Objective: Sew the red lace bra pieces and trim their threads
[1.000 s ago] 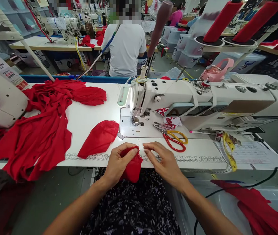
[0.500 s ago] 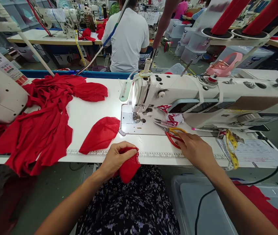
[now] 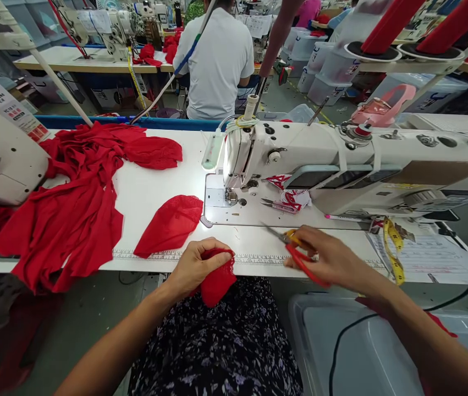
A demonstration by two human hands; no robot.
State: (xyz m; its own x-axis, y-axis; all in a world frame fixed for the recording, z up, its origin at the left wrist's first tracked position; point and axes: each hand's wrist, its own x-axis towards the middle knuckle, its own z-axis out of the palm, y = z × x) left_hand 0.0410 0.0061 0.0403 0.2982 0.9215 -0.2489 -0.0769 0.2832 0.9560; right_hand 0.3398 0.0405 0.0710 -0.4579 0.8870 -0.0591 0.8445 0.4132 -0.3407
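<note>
My left hand (image 3: 201,267) pinches a small red fabric piece (image 3: 217,283) with a lace edge, over my lap at the table's front edge. In my right hand (image 3: 320,256) are scissors (image 3: 299,257) with orange and red handles, raised a little above the table, blades pointing up and left. Another red fabric piece (image 3: 169,225) lies flat on the white table (image 3: 135,190), left of the needle plate. Small snips (image 3: 279,206) rest on the bed of the sewing machine (image 3: 299,146).
At left, a heap of red fabric (image 3: 77,203) lies beside another machine (image 3: 5,148). A yellow measuring tape (image 3: 393,250) and papers (image 3: 435,258) are at right. Below stands a clear bin (image 3: 353,352). A person in white (image 3: 219,63) sits ahead.
My right hand has lifted the scissors off the table and drawn them slightly toward me. My left hand holds the red piece as before.
</note>
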